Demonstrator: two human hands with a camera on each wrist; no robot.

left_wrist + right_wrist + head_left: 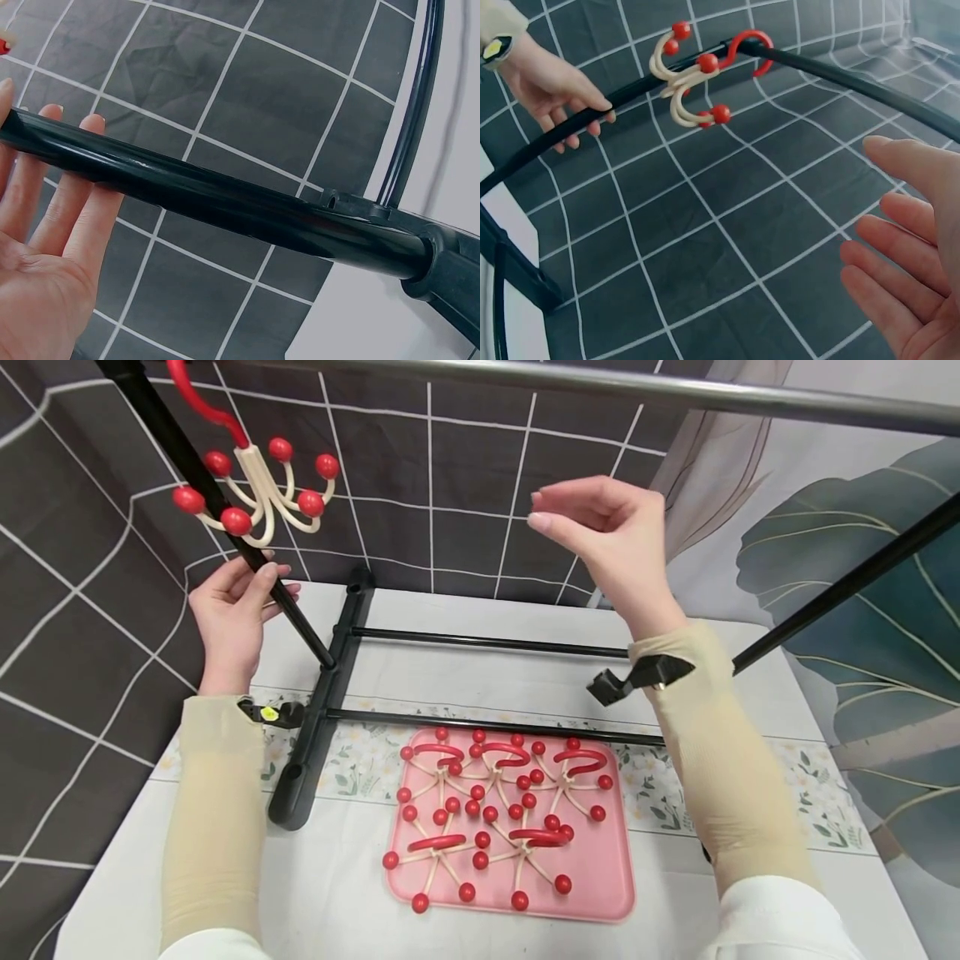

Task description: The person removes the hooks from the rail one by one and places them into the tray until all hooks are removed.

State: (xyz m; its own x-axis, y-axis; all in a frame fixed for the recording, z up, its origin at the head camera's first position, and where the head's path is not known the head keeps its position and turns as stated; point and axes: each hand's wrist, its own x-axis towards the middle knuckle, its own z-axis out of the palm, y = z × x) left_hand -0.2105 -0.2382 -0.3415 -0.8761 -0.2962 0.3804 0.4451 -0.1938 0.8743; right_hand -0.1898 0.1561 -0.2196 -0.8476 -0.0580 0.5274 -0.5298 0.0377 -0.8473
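Note:
At the left, my left hand holds the rack's black upright pole; its thumb lies in front and its fingers pass behind. Just above that hand, a cream hook hanger with several red ball tips hangs by its red hook from the rack's top rail. My right hand is raised in the air below the rail, fingers loosely bent with nothing between them. In the right wrist view its thumb stands apart from the fingers, away from the hanger.
A pink tray on the white table carries several more red-and-cream hook hangers. Behind it run the rack's lower bars, joined to a black foot. Another slanting pole stands at the right.

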